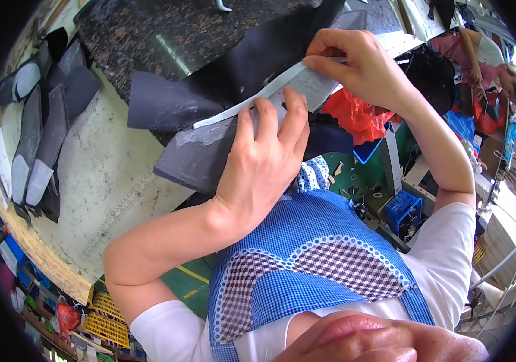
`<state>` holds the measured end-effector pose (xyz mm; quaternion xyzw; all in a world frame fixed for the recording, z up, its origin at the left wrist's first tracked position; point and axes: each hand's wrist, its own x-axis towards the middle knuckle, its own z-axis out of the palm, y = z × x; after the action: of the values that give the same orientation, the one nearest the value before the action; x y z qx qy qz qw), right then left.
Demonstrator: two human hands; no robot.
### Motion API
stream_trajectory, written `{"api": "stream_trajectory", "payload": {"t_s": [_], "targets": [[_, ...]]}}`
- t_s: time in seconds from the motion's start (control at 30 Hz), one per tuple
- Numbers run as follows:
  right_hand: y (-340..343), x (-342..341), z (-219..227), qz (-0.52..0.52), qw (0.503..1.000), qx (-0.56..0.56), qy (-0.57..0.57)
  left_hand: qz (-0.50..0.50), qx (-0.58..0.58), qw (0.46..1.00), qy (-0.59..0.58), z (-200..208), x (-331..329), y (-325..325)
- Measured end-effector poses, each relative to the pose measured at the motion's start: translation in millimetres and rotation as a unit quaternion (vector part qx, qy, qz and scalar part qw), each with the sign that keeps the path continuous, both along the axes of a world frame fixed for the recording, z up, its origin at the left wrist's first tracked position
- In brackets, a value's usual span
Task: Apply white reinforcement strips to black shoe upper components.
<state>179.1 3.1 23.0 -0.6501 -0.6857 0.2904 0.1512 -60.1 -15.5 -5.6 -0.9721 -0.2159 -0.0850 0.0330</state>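
Fingers spread, my left hand (258, 148) lies flat on a dark grey sheet piece (195, 157), pressing it near its middle. A narrow white strip (243, 107) runs along the far edge of this piece. At the strip's far right end, my right hand (360, 63) is closed with thumb and forefinger pinched on it; the exact contact is partly hidden by the fingers. Just beyond the strip, a black flexible sheet (234, 66) with a matt flap (164, 99) at its left lies over the stone slab.
A dark speckled stone slab (131, 36) sits on the pale, marked worktable (119, 163). Stacked black and grey cut pieces (44, 130) lie at the left. A red plastic bag (357, 114) hangs at the right near a blue crate (402, 211). Another person (481, 60) sits at the far right.
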Motion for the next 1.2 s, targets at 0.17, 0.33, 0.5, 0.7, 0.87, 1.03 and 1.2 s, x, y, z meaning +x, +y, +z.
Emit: {"api": "stream_trajectory", "payload": {"t_s": [0.17,0.33,0.5,0.7,0.87,1.03,1.2], "targets": [[-2.4,4.5,-19.1,0.041,0.99,0.083,-0.103,-0.039,0.053,0.988,0.138,15.0,11.7,14.0],[-20.8,26.3,-27.6,0.028,0.992,0.091,-0.084,-0.093,0.035,0.982,0.162,22.2,4.1,30.3],[-17.5,18.9,-26.5,-0.054,0.998,0.026,-0.015,0.001,0.002,0.995,0.1,15.4,31.9,22.6],[-27.6,22.6,-23.7,0.043,0.986,0.156,0.042,-0.005,-0.02,0.995,0.097,1.9,40.9,29.5],[-24.1,32.5,-32.9,-0.054,0.99,0.111,0.072,-0.003,-0.021,0.994,0.103,4.4,43.1,27.2],[-15.4,26.9,-36.9,-0.038,0.981,0.174,-0.079,0.023,-0.008,0.995,0.097,4.8,53.7,26.2],[-18.0,41.1,-40.8,-0.067,0.983,0.144,0.092,0.036,-0.014,0.996,0.086,3.7,59.2,29.1]]}}
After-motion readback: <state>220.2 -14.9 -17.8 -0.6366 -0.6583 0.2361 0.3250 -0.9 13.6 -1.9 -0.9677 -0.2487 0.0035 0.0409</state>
